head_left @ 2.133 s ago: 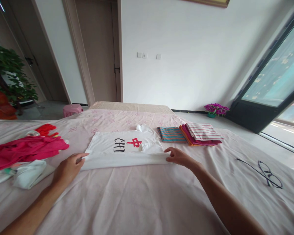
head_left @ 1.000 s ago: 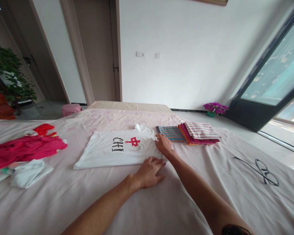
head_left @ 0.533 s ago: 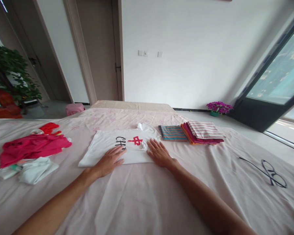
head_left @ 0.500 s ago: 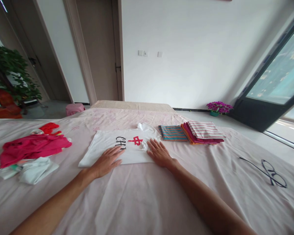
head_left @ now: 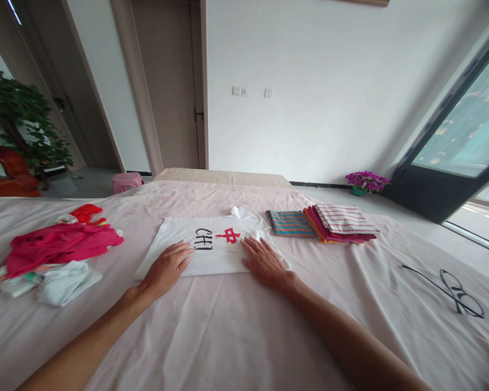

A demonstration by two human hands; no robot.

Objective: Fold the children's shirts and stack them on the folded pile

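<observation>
A white T-shirt [head_left: 212, 263] with black letters and a red character lies folded lengthwise on the pale pink bedsheet [head_left: 224, 336]. My left hand [head_left: 169, 269] rests on its near left part, fingers stretched out beside the black letters. On the shirt's right part, just below the red character, my right hand [head_left: 264, 263] lies flat with its fingers extended. A bunched white portion of the shirt shows beyond the right hand. Neither hand grips anything.
Right of the shirt lie a folded striped blue cloth [head_left: 291, 224] and a stack of folded clothes [head_left: 344, 220]. Black eyeglasses [head_left: 452, 290] sit at the far right. Crumpled red and white clothes [head_left: 65, 244] are heaped at the left. A pink stool [head_left: 127, 182] stands beyond the bed.
My left hand has slid a little left, off the black letters. The right hand has shifted slightly; the crumpled bit beside the red character now looks flat.
</observation>
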